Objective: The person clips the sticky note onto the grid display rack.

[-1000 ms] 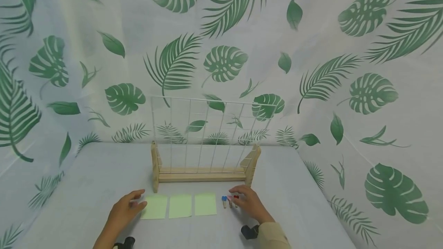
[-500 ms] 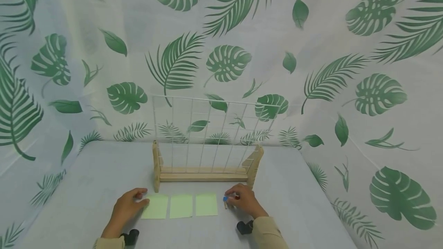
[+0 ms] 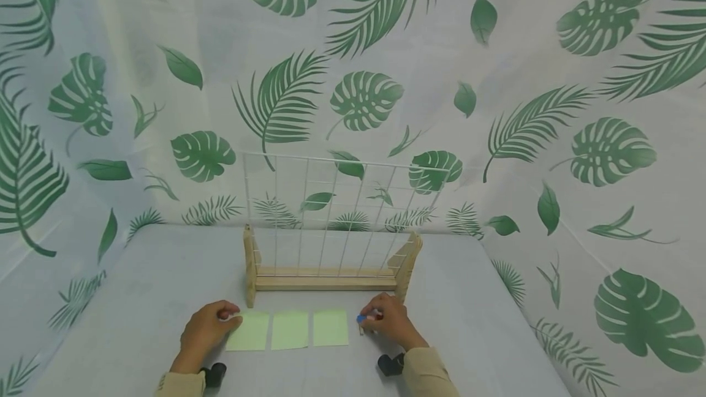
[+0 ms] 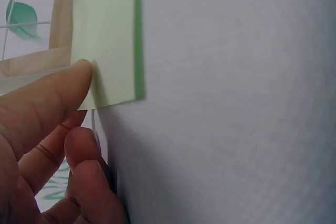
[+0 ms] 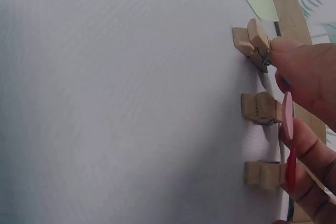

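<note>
Several pale green sticky notes lie in a row; the left hand (image 3: 203, 328) is at the leftmost sticky note (image 3: 247, 331). In the left wrist view, its thumb (image 4: 68, 85) meets that note's edge, with the other fingers loosely bent below. The right hand (image 3: 390, 320) pinches a small wooden clothespin (image 5: 253, 43) with a blue top, mostly hidden by the thumb. This clothespin is tilted. Beside it, in the right wrist view, are a clothespin with a pink top (image 5: 287, 115) and one with a red top (image 5: 291, 171), near the other fingers.
A white wire grid (image 3: 336, 219) stands in a wooden base (image 3: 325, 283) behind the notes. The middle note (image 3: 290, 330) and right note (image 3: 330, 328) lie between the hands. A leaf-patterned cloth (image 3: 364, 29) hangs behind the white table (image 3: 182, 268).
The left hand has moved right to the edge of the leftmost note. The right hand has shifted slightly left, its thumb and finger closing on the blue-topped clothespin. The head view has shifted a little.
</note>
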`<action>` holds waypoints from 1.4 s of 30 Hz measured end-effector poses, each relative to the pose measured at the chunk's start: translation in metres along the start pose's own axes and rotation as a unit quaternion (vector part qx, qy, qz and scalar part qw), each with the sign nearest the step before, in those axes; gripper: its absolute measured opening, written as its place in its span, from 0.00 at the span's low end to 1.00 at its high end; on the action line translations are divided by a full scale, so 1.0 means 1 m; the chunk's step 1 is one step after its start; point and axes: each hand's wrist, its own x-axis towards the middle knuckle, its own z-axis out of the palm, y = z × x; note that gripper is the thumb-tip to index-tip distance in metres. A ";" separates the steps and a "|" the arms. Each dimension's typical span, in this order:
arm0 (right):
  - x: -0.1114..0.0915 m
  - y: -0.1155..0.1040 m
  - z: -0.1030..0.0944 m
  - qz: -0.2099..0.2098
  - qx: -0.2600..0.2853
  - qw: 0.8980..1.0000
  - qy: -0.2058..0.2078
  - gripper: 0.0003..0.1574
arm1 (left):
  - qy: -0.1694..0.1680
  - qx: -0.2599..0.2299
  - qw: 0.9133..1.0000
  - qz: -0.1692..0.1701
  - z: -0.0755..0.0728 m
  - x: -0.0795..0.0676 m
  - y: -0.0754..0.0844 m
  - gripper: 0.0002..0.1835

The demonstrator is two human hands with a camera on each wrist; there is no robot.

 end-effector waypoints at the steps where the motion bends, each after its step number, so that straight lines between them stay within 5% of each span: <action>1: 0.000 0.000 0.000 -0.001 0.004 1.000 0.002 0.08 | 0.002 0.001 1.000 0.005 0.000 0.000 -0.001 0.11; 17: -0.001 -0.009 -0.009 -0.005 0.091 0.995 -0.029 0.12 | -0.016 -0.010 0.999 0.032 -0.015 -0.003 -0.007 0.07; 24: 0.000 -0.012 -0.012 -0.004 0.079 0.997 -0.004 0.12 | -0.012 -0.015 0.998 0.058 -0.023 -0.003 -0.010 0.06; 32: -0.002 -0.012 -0.017 0.002 0.077 0.997 0.019 0.10 | -0.017 -0.021 0.998 0.050 -0.026 -0.001 -0.005 0.08; 42: 0.001 -0.023 -0.029 0.002 0.059 0.997 0.045 0.08 | 0.014 -0.087 0.995 0.057 -0.029 -0.003 0.008 0.07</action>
